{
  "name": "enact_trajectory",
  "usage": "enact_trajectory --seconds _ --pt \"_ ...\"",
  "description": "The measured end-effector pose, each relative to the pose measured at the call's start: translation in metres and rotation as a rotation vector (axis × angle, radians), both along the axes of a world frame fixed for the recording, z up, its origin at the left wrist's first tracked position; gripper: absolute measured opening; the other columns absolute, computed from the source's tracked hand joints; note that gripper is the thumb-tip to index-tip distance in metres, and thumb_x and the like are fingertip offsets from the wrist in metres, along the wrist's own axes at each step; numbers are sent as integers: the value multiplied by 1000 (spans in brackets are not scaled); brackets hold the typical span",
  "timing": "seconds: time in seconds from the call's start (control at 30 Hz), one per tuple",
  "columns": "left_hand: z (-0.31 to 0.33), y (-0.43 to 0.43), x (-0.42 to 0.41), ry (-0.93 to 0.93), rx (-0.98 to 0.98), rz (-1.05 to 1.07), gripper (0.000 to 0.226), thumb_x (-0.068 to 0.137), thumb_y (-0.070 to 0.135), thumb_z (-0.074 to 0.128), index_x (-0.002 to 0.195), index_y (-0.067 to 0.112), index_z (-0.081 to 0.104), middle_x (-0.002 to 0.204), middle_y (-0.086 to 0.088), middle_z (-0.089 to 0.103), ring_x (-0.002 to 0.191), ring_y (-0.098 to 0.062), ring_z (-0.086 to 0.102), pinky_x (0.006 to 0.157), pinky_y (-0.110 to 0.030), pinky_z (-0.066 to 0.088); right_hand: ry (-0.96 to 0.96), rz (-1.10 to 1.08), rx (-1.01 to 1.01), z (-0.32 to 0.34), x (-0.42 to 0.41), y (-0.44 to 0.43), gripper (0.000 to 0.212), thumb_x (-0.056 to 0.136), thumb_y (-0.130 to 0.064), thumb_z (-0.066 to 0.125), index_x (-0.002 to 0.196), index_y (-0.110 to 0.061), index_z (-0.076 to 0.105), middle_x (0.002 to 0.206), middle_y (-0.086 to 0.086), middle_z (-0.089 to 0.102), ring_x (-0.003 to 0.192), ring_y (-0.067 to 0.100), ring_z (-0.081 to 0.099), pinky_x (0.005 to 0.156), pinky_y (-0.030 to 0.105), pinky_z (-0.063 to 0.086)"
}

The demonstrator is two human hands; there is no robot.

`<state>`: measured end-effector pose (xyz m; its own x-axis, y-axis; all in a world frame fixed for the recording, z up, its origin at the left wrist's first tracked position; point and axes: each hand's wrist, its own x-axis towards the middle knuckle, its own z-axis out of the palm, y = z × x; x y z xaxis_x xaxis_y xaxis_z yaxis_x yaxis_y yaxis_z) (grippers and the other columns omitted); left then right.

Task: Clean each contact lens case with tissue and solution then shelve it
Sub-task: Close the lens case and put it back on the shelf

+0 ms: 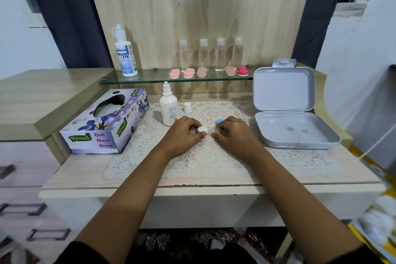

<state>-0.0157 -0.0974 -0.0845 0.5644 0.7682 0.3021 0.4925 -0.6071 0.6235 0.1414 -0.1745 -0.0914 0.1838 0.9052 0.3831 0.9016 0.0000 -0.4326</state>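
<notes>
- White round cap at one end, blue cap at the other: small plastic contact lens case (202, 129), low over the mat, between both hands.
- Pinched at the white cap by the curled fingers and thumb of the left hand (184, 134); gripped at the blue-capped end by the curled fingers of the right hand (234, 134).
- Beneath, cream lace doily mat (203, 156) on a pale wood-grain desk top (85, 180).
- Left, purple flowered cardboard tissue box (102, 133).
- Just behind the left hand, white plastic solution bottle (168, 109), uncapped, with small white bottle cap (187, 107) upright beside it.
- Right, grey hinged plastic box (285, 92), lid up.
- Farther back, glass shelf (150, 78) with pink lens cases (188, 73), four clear small bottles (220, 54) and a larger white labelled bottle (126, 55).
- Behind, light wood panel (192, 6) flanked by dark curtains (70, 17).
</notes>
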Motion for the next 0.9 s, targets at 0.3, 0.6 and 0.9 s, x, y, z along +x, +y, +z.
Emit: enact_trajectory --seconds 0.3,0.6,0.9 --pt "-1 2 1 18 12 16 32 80 32 71 104 14 61 106 1 53 98 -10 50 79 -18 35 -3 -5 -2 -1 0 1 29 86 -35 60 102 -11 65 98 5 57 96 23 50 80 31 39" --pt "-2 1 -1 9 28 8 37 79 35 71 108 15 59 107 1 51 97 -8 49 80 -18 34 -6 -6 -2 -1 0 0 31 88 -35 57 107 -12 64 103 5 57 99 23 49 83 32 39" --pt "-2 1 -1 12 29 -15 39 82 31 69 116 15 58 110 3 48 102 -8 48 86 -17 34 -7 -9 2 0 -1 -1 30 88 -34 57 106 -11 64 103 5 57 99 23 49 82 32 40"
